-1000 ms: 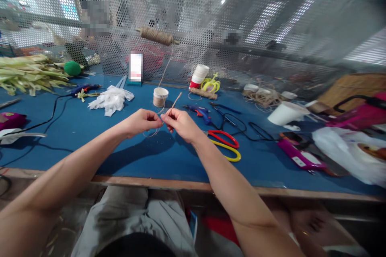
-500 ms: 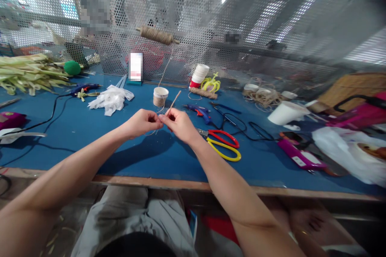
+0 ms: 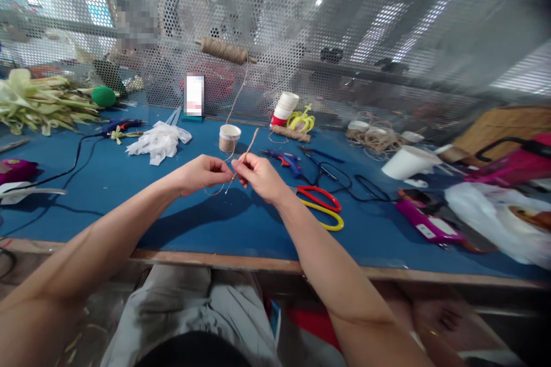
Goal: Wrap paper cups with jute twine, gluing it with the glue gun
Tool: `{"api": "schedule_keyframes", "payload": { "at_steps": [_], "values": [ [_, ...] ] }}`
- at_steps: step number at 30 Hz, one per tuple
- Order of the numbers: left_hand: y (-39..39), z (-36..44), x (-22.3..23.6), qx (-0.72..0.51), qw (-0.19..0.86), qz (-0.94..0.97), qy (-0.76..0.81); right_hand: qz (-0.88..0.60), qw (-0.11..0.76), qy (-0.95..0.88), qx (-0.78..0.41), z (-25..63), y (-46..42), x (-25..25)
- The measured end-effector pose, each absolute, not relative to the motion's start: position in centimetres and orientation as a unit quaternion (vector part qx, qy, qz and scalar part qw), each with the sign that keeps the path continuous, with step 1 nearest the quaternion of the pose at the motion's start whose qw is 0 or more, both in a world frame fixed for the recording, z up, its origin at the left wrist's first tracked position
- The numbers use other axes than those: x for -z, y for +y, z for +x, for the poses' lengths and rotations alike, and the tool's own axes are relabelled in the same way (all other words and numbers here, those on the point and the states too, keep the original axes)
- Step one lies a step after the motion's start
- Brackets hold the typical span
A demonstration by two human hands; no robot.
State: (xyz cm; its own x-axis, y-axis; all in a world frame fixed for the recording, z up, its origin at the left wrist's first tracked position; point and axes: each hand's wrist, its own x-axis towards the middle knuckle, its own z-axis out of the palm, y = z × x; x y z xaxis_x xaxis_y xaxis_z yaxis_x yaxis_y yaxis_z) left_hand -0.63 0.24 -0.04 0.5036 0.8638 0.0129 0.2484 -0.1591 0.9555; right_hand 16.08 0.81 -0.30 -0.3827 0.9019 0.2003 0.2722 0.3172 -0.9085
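My right hand (image 3: 258, 176) is closed in a pinch on a thin brown stem (image 3: 251, 144), which slants up past the fingers and whose lower end pokes out below them. Close beside it, my left hand (image 3: 205, 174) has its thumb and fingertips pressed together on thin twine (image 3: 215, 192), which hangs in a slack loop under the hands. Beyond them stands a paper cup (image 3: 229, 139) wrapped partly in twine. A line of twine runs from the cup up to a twine spool (image 3: 224, 50) mounted on the mesh screen. The exact contact at the fingertips is too small to tell.
Scissors (image 3: 321, 206) with red and yellow handles lie right of my right hand, near a blue glue gun (image 3: 284, 161) and its black cable. Crumpled white material (image 3: 157, 140) and a phone (image 3: 193, 94) are at left. A purple device (image 3: 428, 221) lies at right.
My right hand has shifted slightly right with the stem, widening the gap between the hands. The stem's lower end now shows below the fingers. My left hand stays nearly in place.
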Motion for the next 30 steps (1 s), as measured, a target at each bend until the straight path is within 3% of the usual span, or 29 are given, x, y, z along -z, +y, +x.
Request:
{"api": "schedule_keyframes", "payload": {
  "at_steps": [12,21,30],
  "values": [
    [0.22,-0.16,0.38,-0.326,0.468,0.709,0.415,-0.439,0.370,-0.722,-0.386,15.86,0.84,0.59],
    [0.00,-0.12,-0.01,-0.322,0.587,0.638,0.380,-0.367,0.376,-0.683,-0.507,15.93,0.50,-0.04],
    [0.25,-0.68,-0.05,-0.291,0.497,0.715,0.398,-0.411,0.378,-0.696,-0.452,15.95,0.74,0.23]
  ]
}}
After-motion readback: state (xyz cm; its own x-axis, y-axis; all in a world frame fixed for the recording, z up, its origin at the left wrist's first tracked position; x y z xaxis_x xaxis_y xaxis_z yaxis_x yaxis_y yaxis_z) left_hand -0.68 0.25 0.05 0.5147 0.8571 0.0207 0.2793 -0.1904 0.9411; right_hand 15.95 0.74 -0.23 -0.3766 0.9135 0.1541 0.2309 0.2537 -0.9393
